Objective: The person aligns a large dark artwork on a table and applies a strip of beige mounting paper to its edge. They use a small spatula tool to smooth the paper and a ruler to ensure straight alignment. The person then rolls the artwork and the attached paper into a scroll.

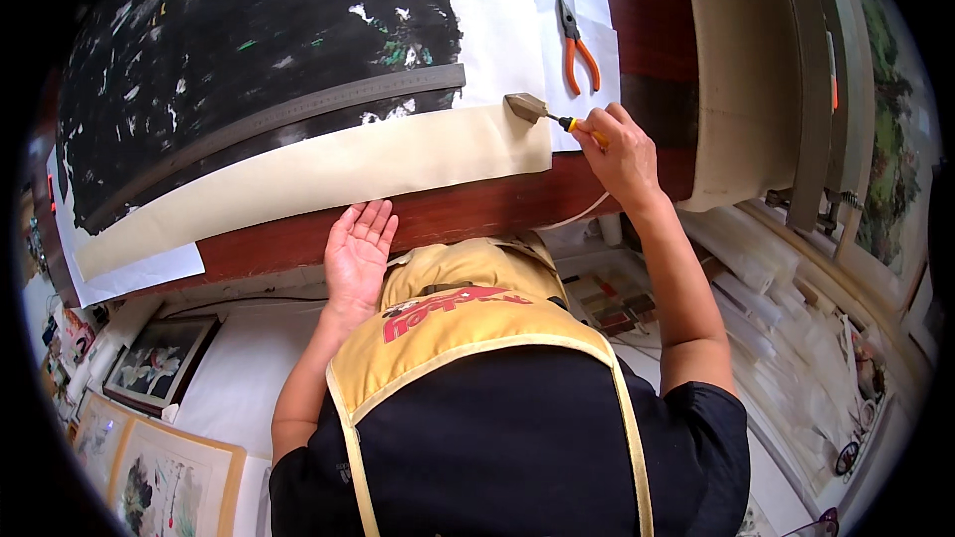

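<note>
My right hand (pixel 619 147) is closed around the yellow and black handle of a small tacking iron (pixel 525 107). Its wedge-shaped metal head rests at the right end of a long cream strip (pixel 328 161), which lies along the front of the table. Palm up, my left hand (pixel 361 244) is at the table's front edge, fingers stretched out and close to the strip's lower edge; it holds nothing. Behind the strip, a metal ruler (pixel 308 107) lies across a large dark painted sheet (pixel 269 30) with a white margin.
Orange-handled pliers (pixel 578 50) lie on white paper right of the sheet. The reddish-brown table (pixel 652 10) ends at a beige panel (pixel 741 60). A white cord (pixel 582 214) hangs below my right hand. Framed pictures (pixel 164 363) stand lower left, and plastic-wrapped rolls (pixel 766 308) lie lower right.
</note>
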Available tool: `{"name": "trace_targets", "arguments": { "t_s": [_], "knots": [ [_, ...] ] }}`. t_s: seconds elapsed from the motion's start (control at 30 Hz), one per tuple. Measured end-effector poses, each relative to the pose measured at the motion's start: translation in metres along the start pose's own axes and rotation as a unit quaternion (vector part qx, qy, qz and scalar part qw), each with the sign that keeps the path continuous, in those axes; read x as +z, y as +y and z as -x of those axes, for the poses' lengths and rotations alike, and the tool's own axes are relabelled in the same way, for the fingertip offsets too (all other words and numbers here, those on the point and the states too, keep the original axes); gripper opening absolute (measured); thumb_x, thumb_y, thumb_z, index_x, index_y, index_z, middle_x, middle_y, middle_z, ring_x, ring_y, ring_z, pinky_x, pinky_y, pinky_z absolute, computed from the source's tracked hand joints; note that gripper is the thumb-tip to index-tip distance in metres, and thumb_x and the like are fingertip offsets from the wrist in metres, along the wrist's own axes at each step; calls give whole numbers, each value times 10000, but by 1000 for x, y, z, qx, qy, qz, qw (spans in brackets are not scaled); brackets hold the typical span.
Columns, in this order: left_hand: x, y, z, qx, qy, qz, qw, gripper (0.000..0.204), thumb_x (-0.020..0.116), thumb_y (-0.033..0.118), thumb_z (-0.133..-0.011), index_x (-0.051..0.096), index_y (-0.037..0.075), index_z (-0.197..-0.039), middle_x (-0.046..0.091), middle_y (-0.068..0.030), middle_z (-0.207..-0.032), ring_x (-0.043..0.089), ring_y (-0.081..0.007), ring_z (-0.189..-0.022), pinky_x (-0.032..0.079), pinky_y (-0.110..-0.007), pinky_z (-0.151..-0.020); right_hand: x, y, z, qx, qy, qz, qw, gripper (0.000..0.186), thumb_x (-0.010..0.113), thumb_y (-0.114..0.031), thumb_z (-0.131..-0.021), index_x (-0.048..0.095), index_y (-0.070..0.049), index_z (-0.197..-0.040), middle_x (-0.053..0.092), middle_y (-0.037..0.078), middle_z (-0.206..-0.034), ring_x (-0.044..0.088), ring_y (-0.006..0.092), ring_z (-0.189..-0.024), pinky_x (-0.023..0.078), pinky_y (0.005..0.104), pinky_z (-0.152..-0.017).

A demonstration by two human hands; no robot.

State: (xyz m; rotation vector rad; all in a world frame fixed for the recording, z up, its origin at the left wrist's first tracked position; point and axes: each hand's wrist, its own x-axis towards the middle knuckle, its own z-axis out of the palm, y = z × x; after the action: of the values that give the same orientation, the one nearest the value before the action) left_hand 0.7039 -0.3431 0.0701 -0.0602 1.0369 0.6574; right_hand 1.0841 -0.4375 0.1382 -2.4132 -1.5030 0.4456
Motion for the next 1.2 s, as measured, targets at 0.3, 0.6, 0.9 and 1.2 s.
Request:
{"name": "trace_targets", "arguments": {
  "t_s": [0.3, 0.6, 0.9, 1.2],
  "knots": [
    [9, -9, -3, 9, 9, -24, 1000, 283, 526, 213, -1055, 590, -4, -1224, 666, -195, -1303, 601, -328, -1303, 461, -492, -1163, -3, 12, 6, 35, 10, -22, 999, 95, 756, -163, -901, 675, -112, -896, 637, 61, -888, 690, 292, -750, 532, 416, -639],
    [14, -24, -11, 6, -20, -9, 1000, 286, 558, 247, -1048, 607, 6, -1195, 680, -198, -1275, 613, -338, -1282, 460, -512, -1155, -24, 82, 32, 118, 229, -264, 929, 115, 693, -124, -1015, 638, -25, -1038, 585, -22, -873, 545, 61, -823, 470, 223, -729],
    [63, -57, -31, -136, -148, 23, 979, 344, 603, 310, -1044, 661, 24, -1226, 721, -198, -1227, 621, -338, -1277, 460, -512, -1139, 17, 184, 53, 168, 267, -145, 938, 237, 689, -160, -997, 643, 8, -1157, 678, 133, -1087, 654, 261, -1002, 513, 352, -901],
    [65, -66, -27, -85, -169, -54, 980, 338, 568, 299, -1061, 656, 12, -1219, 717, -201, -1242, 635, -341, -1260, 467, -506, -1125, 14, 189, 57, 197, 154, 6, 968, 377, 694, -284, -1000, 619, -5, -1241, 637, 177, -1175, 593, 371, -1110, 468, 444, -999]
  ]
}}
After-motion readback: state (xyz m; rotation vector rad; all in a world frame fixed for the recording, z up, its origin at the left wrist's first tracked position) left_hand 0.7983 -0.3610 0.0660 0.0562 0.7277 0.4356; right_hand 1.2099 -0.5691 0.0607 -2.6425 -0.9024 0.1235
